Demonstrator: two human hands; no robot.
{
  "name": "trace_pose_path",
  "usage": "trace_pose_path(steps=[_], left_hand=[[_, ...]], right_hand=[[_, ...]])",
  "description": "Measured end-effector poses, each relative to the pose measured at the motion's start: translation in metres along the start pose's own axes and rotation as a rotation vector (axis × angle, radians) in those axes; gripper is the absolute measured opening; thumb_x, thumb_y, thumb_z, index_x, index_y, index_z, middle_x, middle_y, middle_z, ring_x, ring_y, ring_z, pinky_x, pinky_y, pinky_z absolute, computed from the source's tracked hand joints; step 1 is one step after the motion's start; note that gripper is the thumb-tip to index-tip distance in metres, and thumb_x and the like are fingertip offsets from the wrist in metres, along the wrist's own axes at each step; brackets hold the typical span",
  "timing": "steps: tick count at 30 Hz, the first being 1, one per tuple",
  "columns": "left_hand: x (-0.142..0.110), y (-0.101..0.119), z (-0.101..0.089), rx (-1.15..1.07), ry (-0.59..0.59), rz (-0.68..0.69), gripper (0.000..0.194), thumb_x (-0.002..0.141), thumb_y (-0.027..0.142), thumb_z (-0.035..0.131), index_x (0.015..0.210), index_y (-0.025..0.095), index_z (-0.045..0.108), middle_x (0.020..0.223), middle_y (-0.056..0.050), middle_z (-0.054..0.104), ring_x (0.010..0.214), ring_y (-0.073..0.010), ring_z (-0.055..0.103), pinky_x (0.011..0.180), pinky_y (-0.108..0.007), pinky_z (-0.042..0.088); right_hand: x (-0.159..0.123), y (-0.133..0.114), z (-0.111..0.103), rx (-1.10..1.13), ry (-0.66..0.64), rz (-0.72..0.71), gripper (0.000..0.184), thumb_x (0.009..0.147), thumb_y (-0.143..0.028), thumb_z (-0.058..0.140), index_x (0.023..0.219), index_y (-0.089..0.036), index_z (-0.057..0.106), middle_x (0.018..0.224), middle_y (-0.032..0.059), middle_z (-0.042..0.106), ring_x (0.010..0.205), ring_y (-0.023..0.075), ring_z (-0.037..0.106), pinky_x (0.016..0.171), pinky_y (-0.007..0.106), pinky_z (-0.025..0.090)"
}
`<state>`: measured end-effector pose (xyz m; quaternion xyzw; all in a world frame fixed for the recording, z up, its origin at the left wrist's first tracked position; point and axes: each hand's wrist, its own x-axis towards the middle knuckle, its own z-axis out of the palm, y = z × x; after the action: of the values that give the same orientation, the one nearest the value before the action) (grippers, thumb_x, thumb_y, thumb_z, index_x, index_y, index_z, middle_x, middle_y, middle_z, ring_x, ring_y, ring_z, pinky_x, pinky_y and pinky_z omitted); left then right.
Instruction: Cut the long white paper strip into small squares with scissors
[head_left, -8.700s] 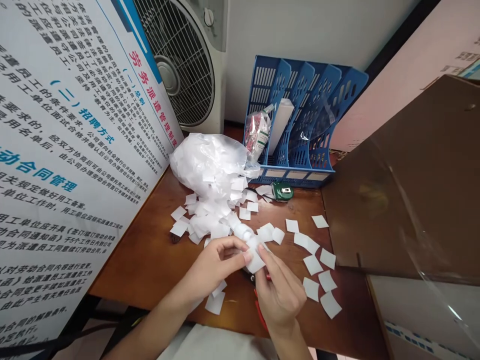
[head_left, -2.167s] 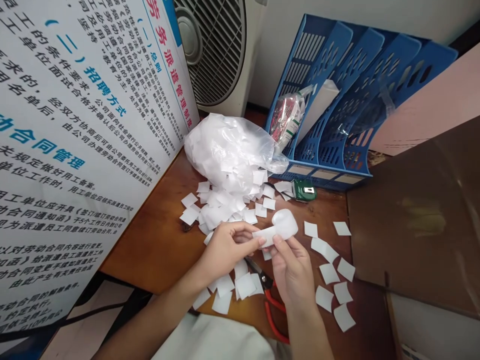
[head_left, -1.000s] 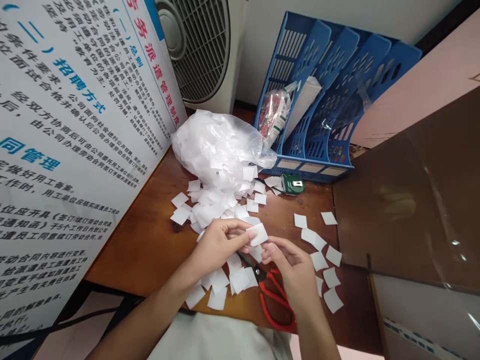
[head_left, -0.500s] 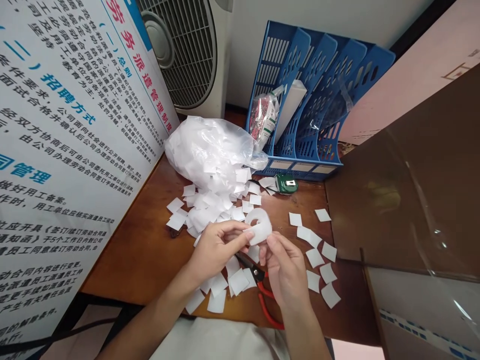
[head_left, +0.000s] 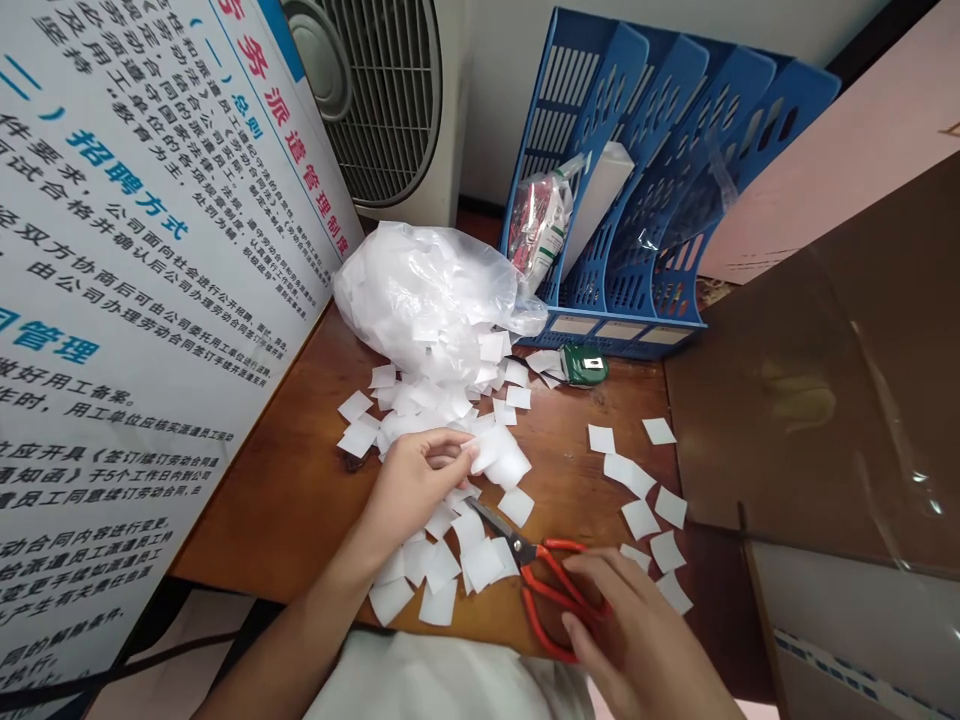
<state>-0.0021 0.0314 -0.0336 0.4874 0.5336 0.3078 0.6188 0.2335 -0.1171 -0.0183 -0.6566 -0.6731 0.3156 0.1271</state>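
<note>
My left hand [head_left: 421, 480] is closed, pinching a small roll of thin white strip [head_left: 504, 462] between thumb and fingertips above the pile. My right hand [head_left: 637, 630] is open, thumb and fingers spread around the red handles of a pair of scissors [head_left: 551, 590]; whether the fingers touch the handles I cannot tell. The scissors lie on the table with their dark blades pointing up and left, toward my left hand. Under and around the blades lie several white squares [head_left: 484, 565]. A larger heap of such squares [head_left: 420, 405] spreads behind my left hand.
A clear plastic bag [head_left: 427, 290] full of white pieces stands at the back. Beside it are a green tape measure [head_left: 585, 365] and a blue file rack [head_left: 630, 335]. More white squares [head_left: 637, 518] lie at the right. A printed board [head_left: 150, 350] borders the table's left side.
My right hand has let go of the white roll and moved down and right to the scissors' handles. My left hand still holds the roll. The view has shifted slightly.
</note>
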Motion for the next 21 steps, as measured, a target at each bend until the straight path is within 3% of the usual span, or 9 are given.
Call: trace_pose_path(steps=[3,7,10,14,17,21], left_hand=[[0.004,-0.002,-0.004,0.052,0.009,0.0,0.028,0.089,0.038,0.072,0.103,0.014,0.077,0.078,-0.004,0.073,0.064,-0.0137,0.067,0.06,-0.021,0.052],[0.007,0.0,-0.006,0.052,-0.012,0.004,0.029,0.09,0.039,0.07,0.106,0.015,0.076,0.077,-0.003,0.071,0.065,-0.0145,0.067,0.058,-0.021,0.051],[0.006,0.003,-0.006,0.024,-0.037,0.018,0.029,0.09,0.039,0.071,0.105,0.014,0.075,0.077,-0.003,0.071,0.064,-0.0135,0.066,0.059,-0.021,0.052],[0.005,0.006,-0.007,-0.041,-0.035,0.051,0.028,0.09,0.04,0.072,0.101,0.015,0.075,0.084,-0.004,0.074,0.069,-0.013,0.067,0.065,-0.02,0.055],[0.004,0.008,-0.008,-0.069,-0.032,0.084,0.027,0.091,0.041,0.071,0.102,0.016,0.076,0.084,-0.003,0.074,0.071,-0.0131,0.066,0.068,-0.021,0.056],[0.002,0.011,-0.008,-0.088,-0.048,0.077,0.026,0.091,0.041,0.071,0.101,0.018,0.076,0.083,-0.002,0.073,0.069,-0.012,0.065,0.064,-0.019,0.055]], right_hand=[[-0.014,0.012,0.025,-0.172,0.038,0.076,0.043,0.085,-0.009,0.045,0.123,-0.023,0.059,0.12,0.0084,0.061,0.108,0.0225,0.063,0.09,0.035,0.054],[-0.005,0.007,0.046,-0.266,0.054,0.189,0.05,0.079,-0.002,0.042,0.122,-0.021,0.059,0.114,0.0086,0.062,0.105,0.0239,0.062,0.085,0.035,0.054],[0.002,0.003,0.044,-0.356,0.087,0.208,0.043,0.079,-0.003,0.044,0.114,-0.021,0.062,0.107,0.0083,0.063,0.1,0.0265,0.061,0.081,0.039,0.053],[-0.002,0.013,0.029,-0.446,0.198,0.256,0.021,0.089,-0.021,0.046,0.1,-0.021,0.065,0.103,0.0105,0.066,0.096,0.0306,0.064,0.074,0.042,0.052],[-0.011,0.028,0.013,-0.24,0.21,0.369,0.027,0.088,-0.037,0.052,0.105,-0.023,0.067,0.104,0.0097,0.071,0.085,0.0278,0.069,0.063,0.035,0.053],[-0.026,0.041,-0.002,0.375,0.018,0.46,0.043,0.079,-0.056,0.068,0.101,-0.019,0.068,0.1,0.0121,0.074,0.09,0.0258,0.072,0.076,0.028,0.059]])
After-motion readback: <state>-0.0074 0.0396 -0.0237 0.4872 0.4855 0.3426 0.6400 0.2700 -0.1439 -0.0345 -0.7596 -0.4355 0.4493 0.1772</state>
